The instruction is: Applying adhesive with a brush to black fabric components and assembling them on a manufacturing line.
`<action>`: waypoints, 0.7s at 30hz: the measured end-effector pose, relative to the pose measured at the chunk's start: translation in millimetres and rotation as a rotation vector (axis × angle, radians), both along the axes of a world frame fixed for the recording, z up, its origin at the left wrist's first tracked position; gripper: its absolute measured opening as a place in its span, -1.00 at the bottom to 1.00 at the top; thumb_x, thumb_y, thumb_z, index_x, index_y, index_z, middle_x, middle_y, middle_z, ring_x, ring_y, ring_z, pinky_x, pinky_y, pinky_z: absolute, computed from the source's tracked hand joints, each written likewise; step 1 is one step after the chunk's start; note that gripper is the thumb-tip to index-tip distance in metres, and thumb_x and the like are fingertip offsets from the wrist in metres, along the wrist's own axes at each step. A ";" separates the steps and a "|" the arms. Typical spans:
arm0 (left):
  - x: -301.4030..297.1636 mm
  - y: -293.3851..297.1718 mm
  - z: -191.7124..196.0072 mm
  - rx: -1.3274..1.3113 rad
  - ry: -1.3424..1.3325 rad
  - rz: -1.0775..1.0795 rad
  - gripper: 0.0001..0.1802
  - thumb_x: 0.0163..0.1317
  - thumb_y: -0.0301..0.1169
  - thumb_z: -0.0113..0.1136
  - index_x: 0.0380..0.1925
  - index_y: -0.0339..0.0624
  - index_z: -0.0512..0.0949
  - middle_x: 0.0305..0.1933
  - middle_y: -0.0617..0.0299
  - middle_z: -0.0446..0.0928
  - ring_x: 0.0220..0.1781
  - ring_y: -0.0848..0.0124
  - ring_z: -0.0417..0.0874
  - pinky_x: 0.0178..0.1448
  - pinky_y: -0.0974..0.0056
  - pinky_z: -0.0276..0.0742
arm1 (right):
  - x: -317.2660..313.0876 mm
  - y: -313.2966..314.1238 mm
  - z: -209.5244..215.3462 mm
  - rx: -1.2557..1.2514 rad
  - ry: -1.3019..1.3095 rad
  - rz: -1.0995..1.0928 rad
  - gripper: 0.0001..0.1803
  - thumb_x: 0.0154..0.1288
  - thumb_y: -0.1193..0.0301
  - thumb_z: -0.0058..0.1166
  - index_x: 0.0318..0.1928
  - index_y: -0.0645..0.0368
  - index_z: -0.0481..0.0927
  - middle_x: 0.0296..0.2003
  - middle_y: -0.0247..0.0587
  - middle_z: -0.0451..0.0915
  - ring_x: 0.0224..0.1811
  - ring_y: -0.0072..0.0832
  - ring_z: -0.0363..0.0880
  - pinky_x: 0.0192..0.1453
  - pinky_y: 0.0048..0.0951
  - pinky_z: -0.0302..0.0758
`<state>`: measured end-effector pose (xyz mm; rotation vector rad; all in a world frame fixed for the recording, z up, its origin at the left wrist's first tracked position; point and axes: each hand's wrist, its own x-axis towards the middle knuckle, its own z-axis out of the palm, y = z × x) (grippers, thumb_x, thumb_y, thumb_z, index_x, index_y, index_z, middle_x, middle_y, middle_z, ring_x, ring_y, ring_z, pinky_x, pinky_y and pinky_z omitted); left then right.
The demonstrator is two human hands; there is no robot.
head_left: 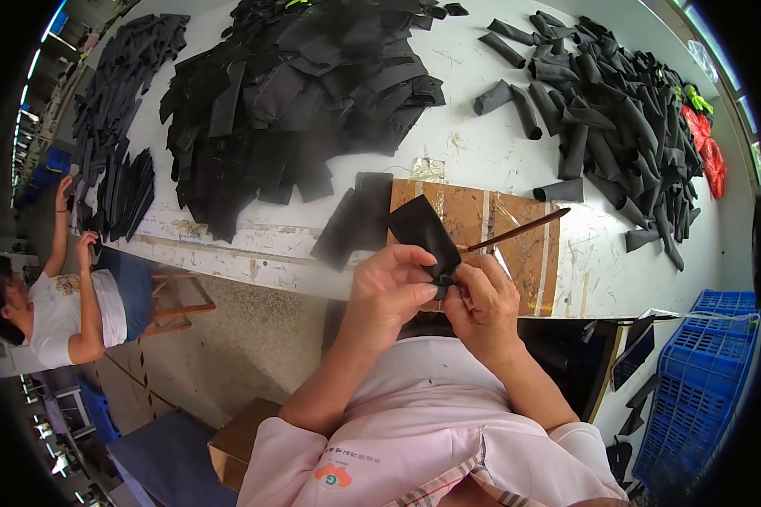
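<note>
A small black fabric piece is raised between my two hands in front of my body. My left hand pinches its lower left edge with thumb and fingers. The fingers of my right hand are closed on its lower right corner, where the cloth looks bunched; the exact grip is partly hidden. A long thin brown stick sticks out to the right from behind my right fingers. Under the hands lies a brown cardboard sheet with tape strips. Flat black fabric pieces lie at its left side.
A big heap of flat black pieces covers the table's far middle. Rolled black fabric tubes are piled at right, near a red plastic bag. Blue crates stand lower right. Another person handles black pieces at left.
</note>
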<state>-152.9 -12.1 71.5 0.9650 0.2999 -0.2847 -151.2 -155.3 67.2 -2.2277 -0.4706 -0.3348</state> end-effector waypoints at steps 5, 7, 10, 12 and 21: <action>-5.9 -6.8 -3.3 0.101 -0.101 -0.047 -0.60 -0.14 -0.75 0.05 -0.20 -0.28 0.36 -0.46 0.30 0.46 -0.59 0.73 0.34 -0.57 0.65 0.17 | -0.6 -5.6 -0.1 0.181 0.297 0.096 -0.80 -0.16 0.61 0.13 -0.41 0.25 0.48 -0.54 -0.18 0.36 -0.52 -0.29 0.42 -0.48 -0.37 0.36; -9.5 -10.6 -13.8 0.243 -0.139 0.001 -0.61 -0.13 -0.75 0.04 -0.21 -0.28 0.37 -0.47 0.31 0.45 -0.60 0.73 0.33 -0.55 0.65 0.18 | 0.6 -10.4 -10.0 0.223 0.371 0.110 -0.81 -0.14 0.60 0.12 -0.41 0.25 0.49 -0.55 -0.18 0.36 -0.52 -0.30 0.42 -0.48 -0.37 0.35; -12.0 -15.7 -18.9 0.514 -0.219 0.094 -0.65 -0.12 -0.75 0.03 -0.24 -0.32 0.39 -0.52 0.33 0.43 -0.62 0.74 0.31 -0.54 0.64 0.21 | 2.6 -10.4 -9.1 0.277 0.454 0.145 -0.84 -0.11 0.58 0.11 -0.41 0.27 0.49 -0.56 -0.17 0.36 -0.53 -0.29 0.40 -0.47 -0.37 0.33; -7.8 -15.5 -25.3 1.191 -0.624 0.260 -0.70 -0.11 -0.74 0.03 -0.28 -0.34 0.41 -0.53 0.32 0.45 -0.61 0.76 0.32 -0.53 0.61 0.24 | 2.8 -8.3 -5.0 0.288 0.460 0.164 -0.85 -0.09 0.58 0.09 -0.41 0.29 0.48 -0.56 -0.16 0.36 -0.53 -0.28 0.40 -0.46 -0.38 0.33; -11.7 -10.3 -9.8 0.411 -0.223 0.082 -0.71 -0.03 -0.72 0.07 -0.24 -0.35 0.37 -0.34 0.08 0.53 -0.34 0.51 0.56 -0.29 0.45 0.50 | -3.2 1.6 -5.5 0.113 0.218 -0.037 -0.83 -0.18 0.60 0.09 -0.46 0.27 0.45 -0.53 -0.13 0.39 -0.54 -0.24 0.43 -0.52 -0.33 0.37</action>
